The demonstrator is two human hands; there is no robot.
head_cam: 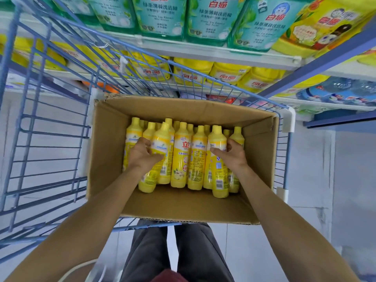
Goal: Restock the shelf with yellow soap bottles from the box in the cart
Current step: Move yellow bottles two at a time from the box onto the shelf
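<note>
An open cardboard box (pixel 179 202) sits in the blue wire cart (pixel 48 127) and holds several yellow soap bottles standing upright. My left hand (pixel 141 153) grips one yellow bottle (pixel 162 159) at the left of the front row, thumb across its label. My right hand (pixel 234 154) grips another yellow bottle (pixel 218 171) at the right of the front row, thumb on its front, fingers behind it. Both bottles stand slightly higher than their neighbours. The shelf (pixel 203 51) rises behind the cart.
The upper shelf holds green and yellow refill pouches (pixel 162 17). Below it stand large yellow jugs (pixel 230 74). Blue shelf posts (pixel 317 64) run at the right. My legs (pixel 183 251) stand behind the cart on a pale tiled floor.
</note>
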